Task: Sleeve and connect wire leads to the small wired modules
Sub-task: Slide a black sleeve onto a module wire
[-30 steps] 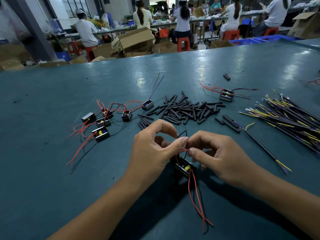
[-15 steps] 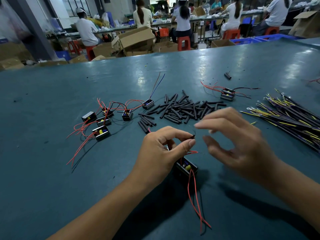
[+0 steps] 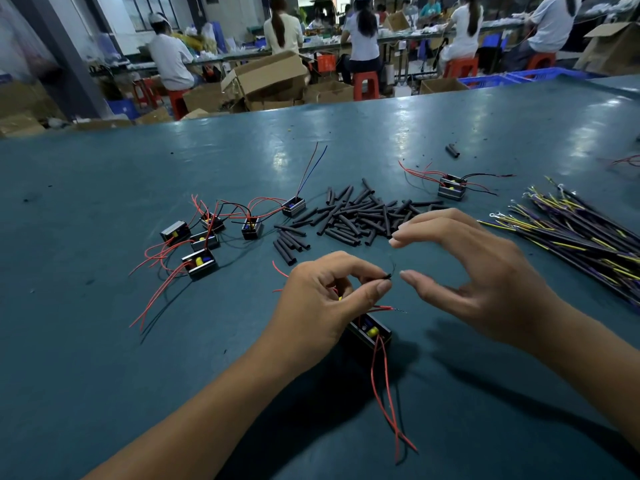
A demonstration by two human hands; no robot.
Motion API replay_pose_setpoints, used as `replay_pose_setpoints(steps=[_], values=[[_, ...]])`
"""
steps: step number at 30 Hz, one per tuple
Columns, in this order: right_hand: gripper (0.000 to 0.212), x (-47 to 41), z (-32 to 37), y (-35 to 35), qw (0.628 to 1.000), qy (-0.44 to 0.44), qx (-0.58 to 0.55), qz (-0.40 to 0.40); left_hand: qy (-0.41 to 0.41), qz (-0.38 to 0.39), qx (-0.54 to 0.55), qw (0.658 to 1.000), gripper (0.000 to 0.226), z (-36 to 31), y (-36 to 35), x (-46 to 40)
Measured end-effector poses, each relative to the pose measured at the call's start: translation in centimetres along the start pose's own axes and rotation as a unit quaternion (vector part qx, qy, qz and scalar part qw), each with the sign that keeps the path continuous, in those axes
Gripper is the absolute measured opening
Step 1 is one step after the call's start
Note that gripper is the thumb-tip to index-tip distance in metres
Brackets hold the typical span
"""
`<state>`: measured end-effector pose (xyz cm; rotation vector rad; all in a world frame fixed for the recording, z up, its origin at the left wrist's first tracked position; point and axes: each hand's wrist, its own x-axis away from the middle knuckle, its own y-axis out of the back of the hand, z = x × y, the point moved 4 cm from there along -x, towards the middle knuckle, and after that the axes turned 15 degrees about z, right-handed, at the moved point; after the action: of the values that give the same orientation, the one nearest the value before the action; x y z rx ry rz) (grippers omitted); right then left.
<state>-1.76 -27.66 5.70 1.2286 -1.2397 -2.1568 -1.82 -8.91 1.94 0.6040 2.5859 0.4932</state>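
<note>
Teal workbench [image 3: 104,341]: left hand [image 3: 322,299] pinches a thin, floppy black lead [image 3: 387,276] above a small light module [image 3: 370,332]; right hand [image 3: 485,282] hovers empty, fingers spread. Lead is best gripped near its tip.

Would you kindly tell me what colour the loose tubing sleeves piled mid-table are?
Black, all of them; the sleeve pile shows best in the head view, beyond the open right hand.

Teal table [image 3: 104,341] fills most of the frame. Six wired modules [image 3: 204,237] are clustered centre-left. Black sleeves [image 3: 356,216] are piled at centre. One module [image 3: 451,186] is set apart upper right. A lead bundle [image 3: 581,233] is laid at right edge. One sleeve [image 3: 452,151] lies apart, upper right.
</note>
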Motion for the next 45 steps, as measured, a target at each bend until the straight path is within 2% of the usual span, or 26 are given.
replay_pose_setpoints(steps=[3, 9, 16, 21, 25, 30, 45], values=[[0.026, 0.3, -0.3, -0.3, 0.997, -0.041, -0.060, -0.008, 0.007, -0.003, 0.022, 1.000, 0.006, 0.2, 0.0, 0.0], [0.023, 0.4, 0.1, -1.2, 0.998, -0.024, -0.061, 0.014, 0.019, -0.001, 0.040, 0.999, 0.004, 0.4, 0.1, 0.1], [0.012, 0.3, 0.2, -0.9, 1.000, 0.006, 0.002, -0.008, 0.032, 0.013, 0.053, 0.998, 0.007, 0.5, 0.1, 0.1], [0.012, 0.5, 0.2, -0.9, 0.998, 0.040, 0.043, 0.004, 0.041, 0.023, 0.067, 0.997, 0.008, 0.6, 0.0, 0.3], [0.009, 0.4, 0.2, -0.2, 0.991, 0.080, 0.104, -0.016, 0.045, 0.051, 0.069, 0.995, 0.009, 0.5, -0.2, 0.3], [0.015, 0.7, 0.0, 0.4, 0.975, 0.121, 0.186, 0.023, 0.041, 0.077, 0.083, 0.993, 0.009, 0.1, -0.4, 0.2], [0.018, 0.7, 0.2, 0.8, 0.975, 0.142, 0.168, 0.040, 0.044, 0.085, 0.075, 0.993, 0.007, -0.2, -0.6, 0.1]])
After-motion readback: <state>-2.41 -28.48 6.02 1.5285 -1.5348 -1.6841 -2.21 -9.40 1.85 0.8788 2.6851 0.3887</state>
